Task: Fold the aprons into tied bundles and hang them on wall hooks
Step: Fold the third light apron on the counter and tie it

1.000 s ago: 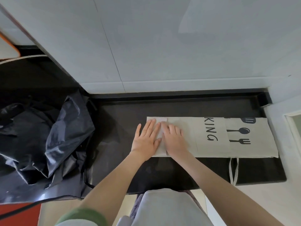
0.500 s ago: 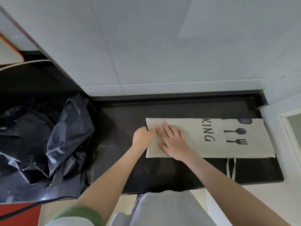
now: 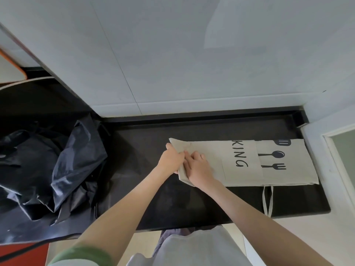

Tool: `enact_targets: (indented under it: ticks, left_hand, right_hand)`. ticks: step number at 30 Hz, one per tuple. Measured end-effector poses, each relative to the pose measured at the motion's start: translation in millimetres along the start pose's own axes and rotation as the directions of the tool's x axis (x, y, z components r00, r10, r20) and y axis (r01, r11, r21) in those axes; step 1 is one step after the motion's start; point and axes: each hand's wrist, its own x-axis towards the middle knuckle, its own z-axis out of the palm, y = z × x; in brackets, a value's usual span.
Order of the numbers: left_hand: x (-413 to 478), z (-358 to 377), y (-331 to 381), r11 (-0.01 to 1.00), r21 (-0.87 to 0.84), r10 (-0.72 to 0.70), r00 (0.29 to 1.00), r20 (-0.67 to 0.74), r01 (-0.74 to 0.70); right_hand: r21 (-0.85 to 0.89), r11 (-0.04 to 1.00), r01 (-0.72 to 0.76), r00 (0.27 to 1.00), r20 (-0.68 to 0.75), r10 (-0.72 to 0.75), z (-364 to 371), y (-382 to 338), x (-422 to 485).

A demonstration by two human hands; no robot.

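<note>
the apron (image 3: 240, 162) lies lengthwise along the right half of the bench (image 3: 146, 150), stretching rightward from my hands. my left hand (image 3: 171, 160) grips its lifted left end; my right hand (image 3: 197, 166) pinches the cloth just beside.

A long folded beige apron (image 3: 211, 156) lies across a dark worktop (image 3: 138, 156) at centre right of the frame, printed with the letters "KING" and black utensil shapes. Its left end is raised off the surface. The left hand (image 3: 171, 160) grips that end, fingers curled round the edge. The right hand (image 3: 199, 167) sits just beside it, touching it, with bent fingers on the cloth. A thin pale strap (image 3: 268, 200) trails from the apron's lower edge towards the worktop's front edge at lower right. A crumpled black plastic bag (image 3: 63, 169) fills the left of the frame. Pale wall panels (image 3: 172, 54) cover the upper part.
</note>
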Motion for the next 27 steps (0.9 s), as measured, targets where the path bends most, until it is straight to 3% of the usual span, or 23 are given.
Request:
enact_targets:
  ticks: [2, 3, 5, 6, 8, 11, 14, 15, 17, 20, 23, 27]
  left_hand:
    - [-2.0, 2.1, 1.9, 0.998, 0.013, 0.061, 0.998, -0.01, -0.061]
    - [-3.9, 3.4, 4.2, 0.996, 0.003, 0.088, 0.996, 0.001, -0.088]
    - [-7.5, 6.9, 8.3, 0.988, 0.007, 0.156, 0.987, 0.037, -0.157]
    - [-8.4, 9.0, 8.7, 0.98, -0.005, 0.197, 0.978, 0.066, -0.197]
    - [-10.6, 11.6, 7.3, 0.962, -0.083, 0.269, 0.951, 0.15, -0.259]
    - [-9.9, 16.5, 3.6, 0.939, -0.118, 0.344, 0.908, 0.238, -0.324]
    - [-1.3, 21.3, -1.0, 0.918, 0.051, 0.382, 0.91, 0.161, -0.394]
    - [1.9, 22.4, -2.9, 0.901, 0.145, 0.396, 0.911, 0.112, -0.409]
    - [5.6, 24.0, -7.8, 0.85, 0.29, 0.442, 0.895, 0.059, -0.439]
    - [7.6, 29.0, -13.9, 0.715, 0.475, 0.53, 0.841, 0.112, -0.513]
    - [11.9, 34.9, -19.4, 0.534, 0.635, 0.574, 0.79, 0.213, -0.559]
    - [18.4, 44.2, -25.4, 0.365, 0.746, 0.543, 0.778, 0.315, -0.557]
  right_hand:
    - [0.287, 0.957, -0.039, 0.999, 0.029, 0.032, -3.6, -2.1, 0.2]
    - [0.515, 0.847, -0.133, 0.991, 0.08, 0.107, -11.7, -8.1, -0.4]
    - [0.835, 0.466, -0.294, 0.953, 0.217, 0.212, -14.8, -9.2, 0.1]
    - [0.892, 0.335, -0.303, 0.946, 0.24, 0.217, -12.8, -4.5, 2.0]
    - [0.904, 0.261, -0.34, 0.933, 0.288, 0.216, -20.6, 0.1, -0.9]
    - [0.84, 0.359, -0.407, 0.907, 0.326, 0.266, -18.9, 16.1, -2.8]
    - [0.84, 0.33, -0.431, 0.883, 0.318, 0.344, -17.9, 25.1, -6.9]
    - [0.828, 0.363, -0.428, 0.882, 0.295, 0.368, -20.4, 26.0, -8.6]
    - [0.739, 0.536, -0.407, 0.896, 0.21, 0.39, -20.2, 27.9, -10.9]
    - [0.608, 0.715, -0.344, 0.918, 0.06, 0.391, -12.8, 27.0, -12.5]
    - [0.624, 0.718, -0.308, 0.921, 0.006, 0.39, -6.5, 26.3, -14.5]
    - [0.532, 0.733, -0.424, 0.891, 0.101, 0.442, -4.5, 29.3, -18.6]
